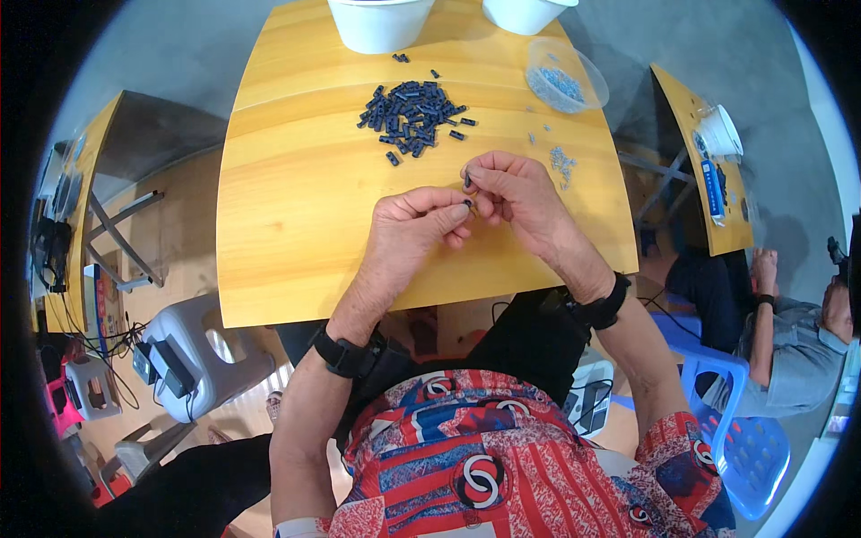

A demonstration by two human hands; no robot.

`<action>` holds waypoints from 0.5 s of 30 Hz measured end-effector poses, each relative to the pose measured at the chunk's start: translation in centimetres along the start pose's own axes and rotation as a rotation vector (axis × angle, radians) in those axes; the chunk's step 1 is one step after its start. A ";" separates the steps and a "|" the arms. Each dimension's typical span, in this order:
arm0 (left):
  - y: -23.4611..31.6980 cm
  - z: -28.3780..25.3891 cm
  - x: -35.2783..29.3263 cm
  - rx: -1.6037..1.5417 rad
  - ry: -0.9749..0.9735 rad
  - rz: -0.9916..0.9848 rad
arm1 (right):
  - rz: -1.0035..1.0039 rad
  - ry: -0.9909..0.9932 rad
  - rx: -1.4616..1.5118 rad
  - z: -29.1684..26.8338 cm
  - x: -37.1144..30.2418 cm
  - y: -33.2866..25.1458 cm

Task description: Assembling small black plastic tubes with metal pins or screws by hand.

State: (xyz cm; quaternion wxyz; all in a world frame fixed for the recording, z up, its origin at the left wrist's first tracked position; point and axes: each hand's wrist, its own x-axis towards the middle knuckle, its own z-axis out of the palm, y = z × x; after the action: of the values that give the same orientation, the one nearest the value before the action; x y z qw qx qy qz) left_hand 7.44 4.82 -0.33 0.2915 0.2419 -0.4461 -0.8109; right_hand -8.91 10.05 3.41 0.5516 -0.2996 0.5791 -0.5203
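Over the near half of the wooden table (305,215), my hands meet with fingertips almost touching. My left hand (408,233) pinches a small black part, of which only a dark tip shows between thumb and forefinger. Between the thumb and finger of my right hand (520,197) is another small black piece (467,180), standing roughly upright. Whether the two pieces are joined is hidden by the fingers. Beyond my hands lies a heap of small black oblong parts (408,112). Tiny grey-blue pieces (562,163) are scattered to the right of my right hand.
A clear round tub (587,85) of tiny blue-grey pieces stands at the far right. Two white tubs (381,27) (525,13) sit along the far edge. A seated person (789,350) is at another table (682,134) on the right; a grey stool (206,350) stands lower left.
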 end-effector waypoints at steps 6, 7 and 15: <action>-0.6 -0.3 0.3 -0.018 0.033 0.035 | -0.052 0.000 0.154 0.0 -1.0 1.3; -0.7 -0.3 0.4 -0.022 0.040 0.039 | -0.052 0.022 0.145 0.1 -1.1 1.2; -0.5 0.0 0.3 0.077 0.041 0.040 | -0.080 0.041 0.084 -0.1 -1.9 1.2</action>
State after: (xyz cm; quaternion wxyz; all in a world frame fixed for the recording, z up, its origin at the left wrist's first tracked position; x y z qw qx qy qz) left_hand 7.09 4.80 -0.79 0.3070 0.2604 -0.4756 -0.7821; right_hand -8.38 12.12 2.92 0.5304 -0.2883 0.5556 -0.5717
